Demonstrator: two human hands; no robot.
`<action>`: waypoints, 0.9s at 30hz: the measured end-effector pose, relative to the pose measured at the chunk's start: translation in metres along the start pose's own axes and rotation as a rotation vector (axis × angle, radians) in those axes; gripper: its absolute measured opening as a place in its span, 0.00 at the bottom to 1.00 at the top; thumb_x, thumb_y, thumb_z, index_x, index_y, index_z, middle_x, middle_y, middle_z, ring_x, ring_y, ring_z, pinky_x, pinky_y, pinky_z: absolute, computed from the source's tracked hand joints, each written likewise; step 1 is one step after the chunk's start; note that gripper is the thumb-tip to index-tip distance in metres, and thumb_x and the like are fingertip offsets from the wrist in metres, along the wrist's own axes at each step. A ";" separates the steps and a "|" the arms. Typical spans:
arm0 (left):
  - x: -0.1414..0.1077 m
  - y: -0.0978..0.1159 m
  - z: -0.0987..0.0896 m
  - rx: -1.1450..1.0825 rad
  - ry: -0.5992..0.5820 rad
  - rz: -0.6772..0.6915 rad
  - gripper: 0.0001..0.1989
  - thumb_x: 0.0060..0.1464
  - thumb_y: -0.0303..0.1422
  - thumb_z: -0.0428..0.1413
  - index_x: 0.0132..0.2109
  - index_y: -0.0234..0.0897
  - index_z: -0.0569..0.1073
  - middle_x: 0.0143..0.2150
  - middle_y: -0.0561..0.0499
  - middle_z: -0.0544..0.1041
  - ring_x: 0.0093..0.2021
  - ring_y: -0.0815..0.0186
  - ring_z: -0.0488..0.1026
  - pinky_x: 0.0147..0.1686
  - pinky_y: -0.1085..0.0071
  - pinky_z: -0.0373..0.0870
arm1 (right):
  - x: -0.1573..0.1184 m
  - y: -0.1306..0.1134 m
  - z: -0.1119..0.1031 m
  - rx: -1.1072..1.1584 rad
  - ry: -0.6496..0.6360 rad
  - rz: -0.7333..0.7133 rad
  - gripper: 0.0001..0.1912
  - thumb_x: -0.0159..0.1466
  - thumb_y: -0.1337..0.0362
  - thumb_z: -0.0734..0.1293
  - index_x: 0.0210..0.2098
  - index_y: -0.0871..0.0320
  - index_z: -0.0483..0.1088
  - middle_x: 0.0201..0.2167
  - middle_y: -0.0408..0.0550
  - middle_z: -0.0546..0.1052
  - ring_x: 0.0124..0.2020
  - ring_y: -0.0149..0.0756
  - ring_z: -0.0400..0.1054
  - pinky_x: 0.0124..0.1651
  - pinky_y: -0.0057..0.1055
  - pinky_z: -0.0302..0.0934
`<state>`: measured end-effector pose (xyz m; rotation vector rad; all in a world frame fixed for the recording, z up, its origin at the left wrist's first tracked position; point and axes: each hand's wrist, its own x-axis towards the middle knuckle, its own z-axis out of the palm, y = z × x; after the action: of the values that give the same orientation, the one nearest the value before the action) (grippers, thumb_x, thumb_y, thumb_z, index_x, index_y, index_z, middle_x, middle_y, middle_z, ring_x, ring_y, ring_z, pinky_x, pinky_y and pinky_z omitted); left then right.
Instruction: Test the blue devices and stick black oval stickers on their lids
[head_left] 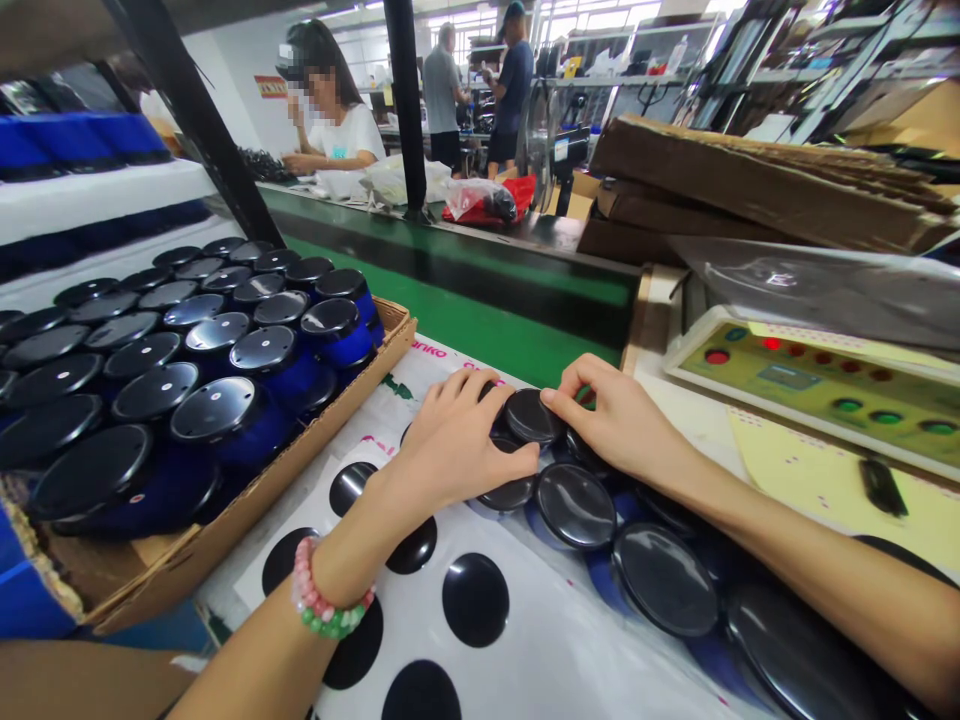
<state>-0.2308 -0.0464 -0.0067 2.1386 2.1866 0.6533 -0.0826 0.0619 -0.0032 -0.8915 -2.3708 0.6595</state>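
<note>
My left hand (461,435) reaches over a cluster of round, black-topped blue units, its fingers spread on the tops and the thumb stretched out to the right. Beside it, my right hand (615,410) has thumb and index finger pinched at the right edge of a glossy black disc (531,416) on top of one unit. More black-topped units (576,505) run toward the lower right, partly under my right forearm. Below my left hand lies a white sheet (547,630) bearing several black circles (475,600). A pink and green bead bracelet (326,600) circles my left wrist.
At the left, a cardboard tray (247,530) holds several blue units with black tops. Behind runs a green conveyor belt (480,310). A control box (817,370) with buttons and stacked cardboard (750,180) stand at right. Several people (341,120) are in the background.
</note>
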 end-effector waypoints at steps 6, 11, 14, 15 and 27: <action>0.000 -0.001 0.000 0.002 0.004 0.008 0.20 0.48 0.42 0.56 0.48 0.40 0.69 0.51 0.48 0.68 0.53 0.55 0.63 0.53 0.57 0.63 | 0.008 0.012 -0.005 -0.039 -0.155 0.216 0.18 0.54 0.48 0.65 0.20 0.54 0.58 0.20 0.42 0.66 0.23 0.33 0.60 0.25 0.30 0.52; -0.002 -0.001 -0.001 -0.007 0.014 0.015 0.21 0.48 0.42 0.56 0.48 0.40 0.70 0.51 0.48 0.68 0.53 0.55 0.64 0.53 0.55 0.63 | 0.009 0.018 -0.001 0.055 -0.180 0.240 0.21 0.55 0.44 0.64 0.35 0.54 0.61 0.22 0.39 0.67 0.24 0.32 0.62 0.25 0.28 0.54; -0.002 0.000 -0.002 -0.010 0.003 0.025 0.21 0.49 0.43 0.56 0.50 0.40 0.70 0.51 0.47 0.68 0.53 0.54 0.63 0.52 0.54 0.64 | 0.009 0.010 0.003 0.025 -0.228 0.167 0.20 0.59 0.43 0.59 0.35 0.54 0.65 0.23 0.41 0.69 0.26 0.34 0.63 0.29 0.30 0.54; -0.002 0.000 -0.003 -0.009 0.002 0.025 0.21 0.49 0.43 0.56 0.50 0.40 0.70 0.51 0.47 0.68 0.53 0.53 0.63 0.52 0.54 0.64 | 0.010 0.007 0.003 0.009 -0.243 0.147 0.21 0.59 0.42 0.59 0.31 0.55 0.65 0.23 0.41 0.68 0.26 0.35 0.62 0.29 0.30 0.53; 0.001 -0.003 -0.003 -0.071 -0.027 0.040 0.25 0.50 0.47 0.56 0.52 0.40 0.69 0.53 0.46 0.69 0.55 0.53 0.63 0.55 0.55 0.59 | 0.017 0.004 -0.010 -0.023 -0.388 0.000 0.18 0.60 0.48 0.61 0.28 0.57 0.67 0.25 0.44 0.72 0.28 0.36 0.65 0.31 0.30 0.58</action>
<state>-0.2349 -0.0461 -0.0050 2.1484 2.0797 0.6889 -0.0855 0.0794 0.0066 -0.8330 -2.7221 0.8726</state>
